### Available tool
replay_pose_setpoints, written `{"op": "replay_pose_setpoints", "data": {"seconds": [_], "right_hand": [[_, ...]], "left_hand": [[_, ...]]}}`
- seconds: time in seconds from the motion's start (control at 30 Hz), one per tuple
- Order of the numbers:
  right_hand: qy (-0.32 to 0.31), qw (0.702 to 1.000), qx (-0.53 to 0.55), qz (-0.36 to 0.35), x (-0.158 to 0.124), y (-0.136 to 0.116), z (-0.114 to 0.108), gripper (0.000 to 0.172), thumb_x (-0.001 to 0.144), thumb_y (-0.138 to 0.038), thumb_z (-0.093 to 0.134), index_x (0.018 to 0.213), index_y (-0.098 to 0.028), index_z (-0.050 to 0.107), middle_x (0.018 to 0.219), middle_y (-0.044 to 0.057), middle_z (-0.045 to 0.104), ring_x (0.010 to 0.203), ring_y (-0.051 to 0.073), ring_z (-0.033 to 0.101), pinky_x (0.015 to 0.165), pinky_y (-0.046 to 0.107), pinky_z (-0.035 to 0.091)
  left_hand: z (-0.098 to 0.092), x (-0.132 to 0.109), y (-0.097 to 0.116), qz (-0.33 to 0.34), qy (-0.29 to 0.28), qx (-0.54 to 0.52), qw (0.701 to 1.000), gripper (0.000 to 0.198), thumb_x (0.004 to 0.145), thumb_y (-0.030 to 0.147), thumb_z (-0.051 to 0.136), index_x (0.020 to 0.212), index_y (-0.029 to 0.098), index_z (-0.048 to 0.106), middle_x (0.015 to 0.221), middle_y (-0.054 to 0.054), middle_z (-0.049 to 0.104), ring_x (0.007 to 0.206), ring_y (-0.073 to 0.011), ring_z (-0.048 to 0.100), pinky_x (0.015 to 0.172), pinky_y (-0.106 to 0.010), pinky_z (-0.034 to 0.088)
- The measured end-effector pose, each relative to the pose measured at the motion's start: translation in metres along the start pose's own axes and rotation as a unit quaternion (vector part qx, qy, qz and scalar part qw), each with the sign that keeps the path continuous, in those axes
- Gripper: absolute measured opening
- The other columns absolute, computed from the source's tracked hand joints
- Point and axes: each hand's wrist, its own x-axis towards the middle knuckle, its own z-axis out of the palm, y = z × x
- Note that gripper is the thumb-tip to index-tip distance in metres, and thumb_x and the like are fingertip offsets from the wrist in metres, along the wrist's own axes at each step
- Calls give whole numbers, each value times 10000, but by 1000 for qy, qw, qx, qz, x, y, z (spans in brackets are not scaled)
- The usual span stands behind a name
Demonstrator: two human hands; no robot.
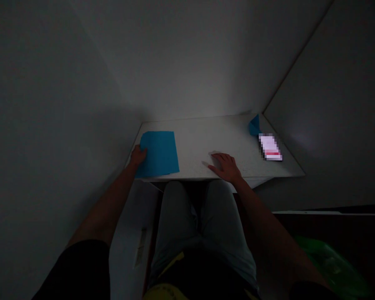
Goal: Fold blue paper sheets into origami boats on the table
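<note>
Sadly, card (270,146) pixelated (left hand (138,155) on paper (160,154)).

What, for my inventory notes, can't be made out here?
Head view only:
Pixelated item: the pixelation hides its print and what it is.
Blue sheet: the left hand covers part of its left edge.
Blue piece: the pixelated item meets it, so its full shape is unclear.
Green object: dim, cut off by the picture's bottom edge.
Label: too small and dim to read.

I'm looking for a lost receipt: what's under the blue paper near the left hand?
The blue paper lies on the white desk, with the left hand at its edge. The sheet covers whatever is beneath it, so nothing under it can be seen.
</note>
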Motion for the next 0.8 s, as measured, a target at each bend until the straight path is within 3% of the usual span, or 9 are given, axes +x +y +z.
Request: {"op": "replay_pose_setpoints", "data": {"seconds": [0.1, 0.2, 0.33, 0.43, 0.5, 0.6, 0.8], "right_hand": [[2, 1000, -3, -4, -1, -1, -1, 653, 1031, -716, 463, 1522, -305, 588, 1506, 120, 642, 1418, 366, 535, 1185, 558, 393], [1, 1000, -5, -2, -1, -2, -3, 652, 1031, -716, 468, 1517, -300, 593, 1511, 125, 638, 1416, 368, 536, 1177, 557, 399], [-2, 1000, -6, -4, -2, -1, -4, 645, 1030, -711, 478, 1515, -303, 593, 1511, 126, 638, 1417, 372, 535, 1168, 564, 402], [1, 1000, 4, -14, -4, 2, 0, 624, 1027, -688, 499, 1501, -295, 602, 1499, 128, 643, 1408, 369, 537, 1173, 559, 394], [8, 1000, 15, -6, -4, 7, 1, 589, 1031, -654, 505, 1486, -297, 615, 1488, 127, 650, 1393, 372, 541, 1160, 559, 400], [34, 999, 3, 26, 6, 25, -7, 540, 1022, -606, 523, 1444, -292, 648, 1454, 140, 662, 1354, 396, 547, 1117, 575, 417], [144, 970, -131, 148, 61, 103, -62, 616, 994, -491, 558, 1498, -137, 551, 1479, 269, 554, 1326, 452, 515, 1041, 606, 432]], "left_hand": [[-3, -8, -4, -12, 27, 51, 998, 622, 977, 338, 566, 1520, 52, 467, 1537, -293, 564, 1431, -382, 569, 1187, -506, 460], [12, -35, 10, 28, 92, 98, 991, 690, 982, 423, 564, 1547, 40, 458, 1615, -322, 446, 1504, -468, 441, 1226, -620, 372], [54, -85, 36, 156, 32, 84, 984, 674, 1016, 562, 496, 1557, 158, 515, 1673, -241, 420, 1565, -444, 352, 1280, -622, 266], [79, -105, 42, 200, -20, 88, 976, 711, 1006, 631, 500, 1602, 244, 481, 1691, -171, 438, 1568, -402, 362, 1289, -584, 250], [83, -106, 38, 211, -24, 91, 973, 715, 1007, 640, 497, 1619, 273, 463, 1703, -146, 436, 1573, -383, 362, 1297, -566, 238], [76, -92, 25, 224, -18, 91, 970, 698, 1009, 607, 503, 1616, 263, 474, 1712, -143, 427, 1583, -367, 357, 1305, -538, 237], [55, -64, 2, 220, -15, 107, 970, 656, 1005, 527, 508, 1604, 259, 493, 1705, -128, 447, 1591, -326, 372, 1315, -495, 251]]}}
